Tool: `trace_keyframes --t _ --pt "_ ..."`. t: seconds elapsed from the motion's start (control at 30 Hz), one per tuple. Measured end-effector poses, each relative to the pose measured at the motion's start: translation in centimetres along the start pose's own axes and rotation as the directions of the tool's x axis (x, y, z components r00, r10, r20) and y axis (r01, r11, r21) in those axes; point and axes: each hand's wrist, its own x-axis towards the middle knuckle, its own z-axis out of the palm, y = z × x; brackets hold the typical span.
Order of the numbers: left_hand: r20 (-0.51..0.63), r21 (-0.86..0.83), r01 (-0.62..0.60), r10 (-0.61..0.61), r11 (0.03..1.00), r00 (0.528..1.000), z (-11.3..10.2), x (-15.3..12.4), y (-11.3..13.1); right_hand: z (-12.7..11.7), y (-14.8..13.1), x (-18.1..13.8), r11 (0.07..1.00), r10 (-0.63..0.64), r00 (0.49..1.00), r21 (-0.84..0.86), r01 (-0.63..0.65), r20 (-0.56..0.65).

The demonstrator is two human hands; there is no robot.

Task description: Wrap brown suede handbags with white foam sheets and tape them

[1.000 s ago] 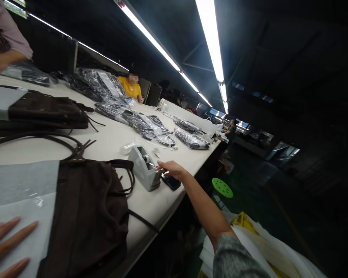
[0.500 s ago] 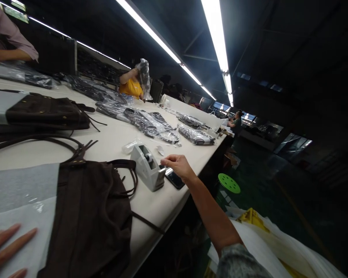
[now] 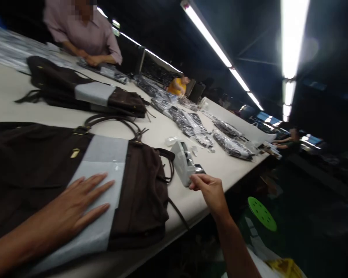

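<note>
A dark brown handbag point(image 3: 143, 193) lies on the table with a band of pale paper point(image 3: 107, 150) wrapped round its middle. My left hand point(image 3: 84, 204) rests flat on that band, fingers spread. Just right of the bag stands a grey tape dispenser point(image 3: 181, 162). My right hand point(image 3: 210, 189) is at its front end, thumb and fingers pinched together. Whatever is between those fingertips is too small to make out. A phone point(image 3: 199, 168) shows partly behind the dispenser and my right hand.
Another brown bag with a paper band point(image 3: 124, 102) lies farther back. Several plastic-wrapped items point(image 3: 188, 123) lie along the white table point(image 3: 150, 133). Across it, a person in a pink shirt point(image 3: 81, 34) handles a wrapped item. A green stool point(image 3: 262, 213) stands beyond the table's right edge.
The view has swung left, bringing more of the bag and my left hand into sight. My right hand has moved from the dispenser's cutting end toward me, staying pinched. The left stays on the paper.
</note>
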Motion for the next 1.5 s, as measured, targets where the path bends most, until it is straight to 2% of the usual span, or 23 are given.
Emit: trace_keyframes --t 0.07,0.13,0.2,0.27,0.33,0.4,0.5,0.63,0.77,0.93,1.07,1.17,1.3,1.4,1.47,1.5 --pt "0.112 0.004 0.054 -0.054 0.999 0.992 -0.8 0.2 0.7 3.7 -3.6 0.7 0.993 -0.043 0.984 0.119 0.022 0.173" --pt "0.151 0.004 0.090 -0.090 0.996 0.984 -1.3 0.5 1.3 8.6 -6.2 1.7 0.980 -0.034 0.937 0.198 -0.037 0.346" --pt "0.154 -0.001 0.101 -0.100 0.995 0.983 -1.6 0.6 1.6 13.9 -7.6 2.8 0.966 0.020 0.894 0.222 -0.133 0.447" --pt "0.137 -0.012 0.099 -0.097 0.995 0.986 -1.6 0.5 1.8 18.6 -8.2 4.0 0.953 0.100 0.872 0.206 -0.223 0.479" --pt "0.124 -0.029 0.097 -0.093 0.995 0.988 -1.5 0.4 1.8 22.3 -8.3 5.1 0.936 0.171 0.852 0.189 -0.298 0.495" --pt "0.123 -0.048 0.102 -0.096 0.994 0.988 -1.4 0.3 1.8 24.9 -8.1 5.7 0.918 0.223 0.829 0.176 -0.356 0.513" --pt "0.093 -0.087 0.102 -0.094 0.991 0.991 -1.4 0.4 2.0 27.2 -7.4 5.7 0.911 0.277 0.814 0.130 -0.391 0.510" --pt "0.051 -0.124 0.101 -0.095 0.987 0.994 -1.6 0.5 2.3 28.6 -6.2 5.5 0.931 0.312 0.821 0.020 -0.365 0.479" --pt "0.088 -0.130 0.120 -0.109 0.984 0.990 -1.8 0.6 2.6 29.3 -5.5 6.0 0.944 0.326 0.826 -0.118 -0.307 0.459" --pt "0.083 -0.159 0.121 -0.109 0.980 0.991 -2.4 0.6 2.8 29.7 -5.5 7.8 0.919 0.356 0.794 -0.337 -0.204 0.492" --pt "0.089 -0.173 0.120 -0.105 0.978 0.990 -2.9 0.5 3.0 28.8 -5.2 8.5 0.888 0.333 0.794 -0.452 -0.083 0.509" --pt "0.079 -0.187 0.118 -0.105 0.975 0.991 -2.6 0.5 2.8 27.6 -4.6 7.9 0.885 0.287 0.777 -0.465 0.008 0.560" --pt "-0.034 -0.235 0.075 -0.086 0.969 0.996 -1.5 0.4 2.2 26.2 -3.7 6.8 0.870 0.211 0.780 -0.477 0.125 0.589" --pt "-0.131 -0.224 0.036 -0.066 0.974 0.989 -1.2 0.2 1.9 25.2 -3.8 6.1 0.862 0.191 0.773 -0.480 0.163 0.605" --pt "-0.149 -0.192 0.038 -0.068 0.981 0.987 -1.4 0.1 2.0 24.5 -4.3 5.5 0.863 0.115 0.787 -0.453 0.223 0.607" --pt "-0.145 -0.175 0.045 -0.071 0.983 0.987 -1.5 0.0 2.1 24.1 -4.5 5.2 0.851 0.027 0.810 -0.439 0.289 0.586"
